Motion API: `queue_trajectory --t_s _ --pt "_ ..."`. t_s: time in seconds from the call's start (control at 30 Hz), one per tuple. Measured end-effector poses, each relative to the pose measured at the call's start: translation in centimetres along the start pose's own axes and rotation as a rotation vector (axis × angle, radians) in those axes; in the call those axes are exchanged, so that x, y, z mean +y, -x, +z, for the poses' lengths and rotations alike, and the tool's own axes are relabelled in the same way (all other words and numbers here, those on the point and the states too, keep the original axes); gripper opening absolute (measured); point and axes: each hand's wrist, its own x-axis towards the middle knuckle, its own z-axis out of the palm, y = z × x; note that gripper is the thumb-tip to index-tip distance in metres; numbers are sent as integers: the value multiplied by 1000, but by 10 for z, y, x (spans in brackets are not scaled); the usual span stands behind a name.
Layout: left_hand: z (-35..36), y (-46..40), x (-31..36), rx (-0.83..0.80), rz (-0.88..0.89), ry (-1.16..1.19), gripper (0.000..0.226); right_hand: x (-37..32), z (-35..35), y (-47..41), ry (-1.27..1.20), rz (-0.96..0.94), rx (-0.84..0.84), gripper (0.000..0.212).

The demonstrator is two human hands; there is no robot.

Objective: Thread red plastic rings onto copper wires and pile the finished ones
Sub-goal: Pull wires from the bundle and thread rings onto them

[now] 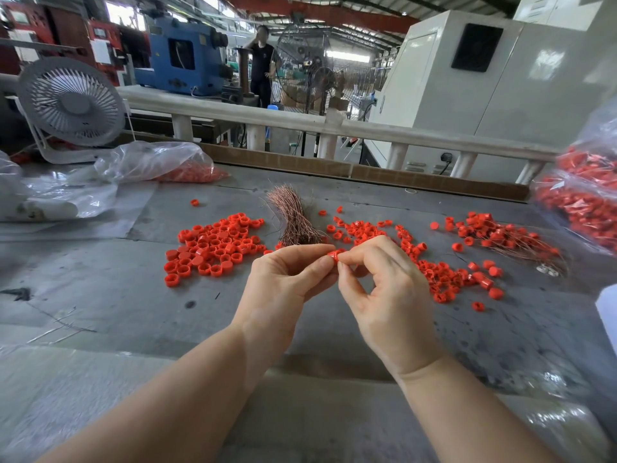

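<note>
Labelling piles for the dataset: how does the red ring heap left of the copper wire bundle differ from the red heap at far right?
The left heap of loose red plastic rings is compact and wire-free; the far-right heap of red rings is looser, with thin copper wires trailing out. The left heap lies beside the copper wire bundle, the right one near the clear bags of red parts. Both rest on the grey table.

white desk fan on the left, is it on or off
Off, it seems: the white desk fan shows separate sharp blades behind its grille, with no spin blur.
</note>
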Motion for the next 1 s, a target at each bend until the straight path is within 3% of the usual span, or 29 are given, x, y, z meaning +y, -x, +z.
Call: queue_trajectory --t_s 0.67,1.0 --pt "-1 1 2 69 -120 -105 18 -8 3 0 136 0 -12 9" --pt "-1 0 7 22 -160 -107 28 -1 -1 -2 22 15 1 5"
